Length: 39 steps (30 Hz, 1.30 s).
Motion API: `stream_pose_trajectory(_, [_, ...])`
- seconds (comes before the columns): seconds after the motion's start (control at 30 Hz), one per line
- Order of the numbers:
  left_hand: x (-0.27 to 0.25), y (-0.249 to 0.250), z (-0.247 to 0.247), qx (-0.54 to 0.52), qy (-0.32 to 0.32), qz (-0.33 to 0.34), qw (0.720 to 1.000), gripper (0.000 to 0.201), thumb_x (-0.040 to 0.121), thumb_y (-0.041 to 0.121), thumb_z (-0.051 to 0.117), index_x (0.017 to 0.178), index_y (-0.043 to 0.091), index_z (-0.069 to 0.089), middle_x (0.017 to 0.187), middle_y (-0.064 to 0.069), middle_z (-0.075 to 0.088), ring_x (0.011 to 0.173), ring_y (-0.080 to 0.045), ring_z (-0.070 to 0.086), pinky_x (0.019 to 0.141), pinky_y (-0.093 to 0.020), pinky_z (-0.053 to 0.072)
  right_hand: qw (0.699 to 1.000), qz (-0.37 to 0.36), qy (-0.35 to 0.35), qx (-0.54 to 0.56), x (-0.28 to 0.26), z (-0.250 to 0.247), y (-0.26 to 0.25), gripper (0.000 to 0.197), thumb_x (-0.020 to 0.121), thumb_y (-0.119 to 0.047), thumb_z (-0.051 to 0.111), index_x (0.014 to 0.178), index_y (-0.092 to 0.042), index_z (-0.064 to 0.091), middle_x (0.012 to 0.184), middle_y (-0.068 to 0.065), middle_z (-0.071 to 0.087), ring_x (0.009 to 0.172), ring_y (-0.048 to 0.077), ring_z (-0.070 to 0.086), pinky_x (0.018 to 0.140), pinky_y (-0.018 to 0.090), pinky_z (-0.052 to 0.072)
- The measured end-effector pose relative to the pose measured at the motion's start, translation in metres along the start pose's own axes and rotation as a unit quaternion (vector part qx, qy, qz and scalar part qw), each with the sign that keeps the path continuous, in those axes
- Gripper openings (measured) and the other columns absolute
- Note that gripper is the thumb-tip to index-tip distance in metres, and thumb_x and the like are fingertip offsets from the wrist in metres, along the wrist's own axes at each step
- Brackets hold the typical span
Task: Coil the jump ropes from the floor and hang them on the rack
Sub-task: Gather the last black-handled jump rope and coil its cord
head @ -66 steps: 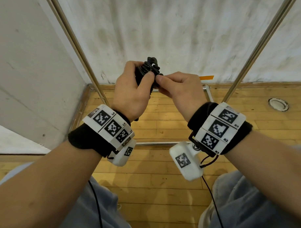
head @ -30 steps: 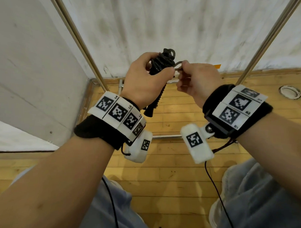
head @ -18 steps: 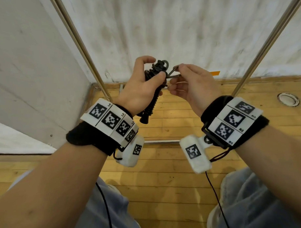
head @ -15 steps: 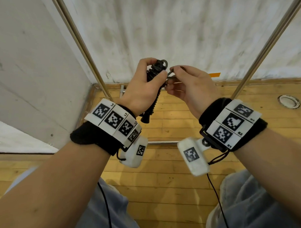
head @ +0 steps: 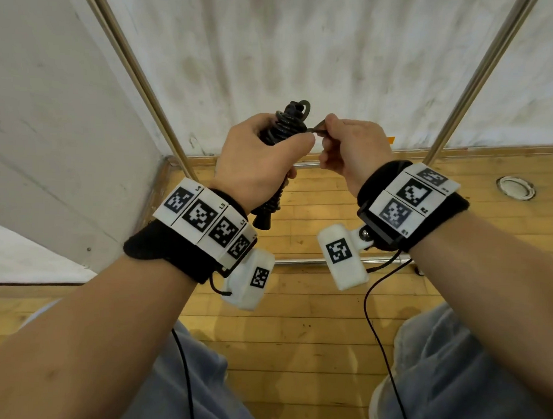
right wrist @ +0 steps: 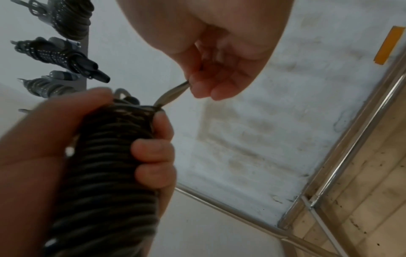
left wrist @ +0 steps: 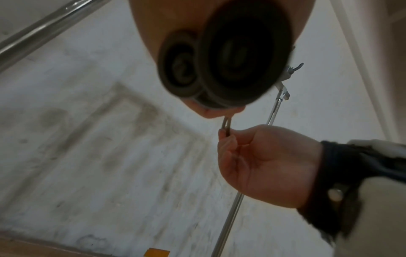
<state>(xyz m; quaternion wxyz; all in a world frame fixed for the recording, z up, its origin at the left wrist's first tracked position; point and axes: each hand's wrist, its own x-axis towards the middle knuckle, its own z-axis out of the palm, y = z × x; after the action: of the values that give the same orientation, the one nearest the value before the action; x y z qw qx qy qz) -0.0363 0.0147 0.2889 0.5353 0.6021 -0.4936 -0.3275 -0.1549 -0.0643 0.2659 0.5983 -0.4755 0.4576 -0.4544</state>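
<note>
My left hand (head: 264, 152) grips a black jump rope (head: 284, 125), wound in tight turns round its two handles, and holds it upright at chest height. A small loop sticks up from the top of the bundle. My right hand (head: 328, 131) pinches a short rope loop (head: 314, 131) that comes out of the bundle's right side. The left wrist view looks up at the two round handle ends (left wrist: 230, 60) and at the right hand (left wrist: 263, 161) holding the loop (left wrist: 226, 125). In the right wrist view my left fingers (right wrist: 153, 153) wrap the coil (right wrist: 105, 173).
Slanted metal rack poles (head: 142, 79) (head: 474, 81) rise on both sides against a white wall. Other coiled ropes (right wrist: 59, 57) hang on hooks up left in the right wrist view. Wooden floor (head: 296, 335) lies below, with a round metal floor fitting (head: 515, 187) at right.
The right hand has gone from working close against the bundle to pinching a loop and drawing it out to the right. Both hands stayed at about the same height.
</note>
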Motion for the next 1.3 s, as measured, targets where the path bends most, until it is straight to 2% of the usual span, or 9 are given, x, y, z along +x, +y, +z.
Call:
stream_pose_trajectory(0.13, [0.002,-0.002,-0.002,-0.01,-0.021,-0.009,1.0,0.029,0.071,0.031,0.067,0.095,0.016,0.062,0.085,-0.02,0.069,0.055,-0.016,0.061,0.058,-0.034,0.053,1.0,-0.024,-0.011,-0.012,0.005,-0.004,0.0,0.03,0.096,-0.021,0.051,0.073,-0.007,0.063,0.052,-0.001,0.052,0.043,0.015,0.051,0.051,0.027,0.048])
stream_pose_trajectory(0.3, [0.006,-0.016,-0.002,0.028,-0.03,-0.011,0.999,0.026,0.085,0.028,0.067,0.103,0.019,0.05,0.085,0.004,0.063,0.069,-0.013,0.066,0.07,-0.042,0.056,0.997,-0.022,-0.047,0.048,-0.002,0.004,0.0,0.028,0.097,-0.026,0.05,0.081,-0.007,0.062,0.057,0.002,0.055,0.051,0.018,0.055,0.055,0.028,0.051])
stream_pose_trajectory(0.43, [0.011,-0.016,0.003,0.012,0.02,-0.004,1.0,0.032,0.08,0.031,0.068,0.105,0.02,0.051,0.085,0.005,0.064,0.071,-0.01,0.064,0.067,-0.029,0.054,0.995,-0.02,-0.073,0.057,-0.011,0.015,0.0,0.024,0.095,-0.029,0.053,0.087,-0.008,0.063,0.065,0.006,0.057,0.053,0.017,0.056,0.053,0.026,0.049])
stream_pose_trajectory(0.53, [0.013,-0.014,0.002,0.012,0.054,0.003,0.998,0.03,0.085,0.026,0.068,0.107,0.017,0.051,0.088,0.004,0.064,0.075,-0.008,0.062,0.069,-0.022,0.051,0.995,-0.043,-0.077,0.049,-0.018,0.02,-0.003,0.021,0.095,-0.023,0.055,0.085,-0.006,0.064,0.068,0.008,0.059,0.051,0.015,0.058,0.053,0.025,0.05])
stream_pose_trajectory(0.63, [0.01,-0.011,0.002,0.042,0.055,0.014,0.998,0.025,0.087,0.025,0.066,0.108,0.016,0.054,0.087,0.007,0.062,0.075,-0.006,0.06,0.071,-0.02,0.05,0.993,-0.09,-0.073,0.004,-0.025,0.018,-0.006,0.022,0.094,-0.017,0.055,0.084,-0.001,0.065,0.067,0.009,0.062,0.055,0.017,0.059,0.062,0.029,0.055])
stream_pose_trajectory(0.7, [0.006,-0.005,0.001,0.028,0.048,0.017,0.998,0.03,0.085,0.018,0.067,0.113,0.016,0.055,0.095,0.002,0.064,0.079,-0.01,0.061,0.074,-0.025,0.052,0.992,-0.098,-0.076,-0.003,-0.03,0.016,-0.009,0.022,0.095,-0.017,0.053,0.084,-0.001,0.064,0.064,0.007,0.062,0.055,0.018,0.059,0.063,0.031,0.055])
stream_pose_trajectory(0.83, [-0.002,0.009,0.003,0.01,0.061,0.042,0.997,0.022,0.08,0.016,0.069,0.1,0.018,0.059,0.093,-0.008,0.067,0.074,-0.02,0.062,0.071,-0.039,0.054,0.993,-0.097,-0.066,0.006,-0.033,0.01,-0.017,0.024,0.097,-0.018,0.051,0.081,-0.003,0.063,0.058,0.004,0.057,0.048,0.016,0.054,0.057,0.03,0.052])
stream_pose_trajectory(1.0, [-0.009,0.021,0.008,0.023,0.075,0.071,0.994,0.019,0.079,0.028,0.073,0.093,0.024,0.061,0.08,0.005,0.066,0.073,-0.017,0.066,0.07,-0.032,0.055,0.996,-0.086,-0.038,0.006,-0.028,0.0,-0.025,0.031,0.096,-0.019,0.052,0.068,-0.008,0.059,0.052,0.002,0.053,0.044,0.017,0.048,0.05,0.029,0.046])
stream_pose_trajectory(1.3, [-0.014,0.021,0.001,0.024,0.042,0.083,0.995,0.02,0.085,0.03,0.069,0.097,0.016,0.063,0.072,0.006,0.062,0.068,-0.015,0.063,0.062,-0.028,0.05,0.993,-0.093,-0.037,-0.066,-0.02,0.002,-0.015,0.036,0.096,-0.022,0.052,0.063,-0.01,0.059,0.052,0.004,0.052,0.043,0.019,0.048,0.049,0.027,0.044])
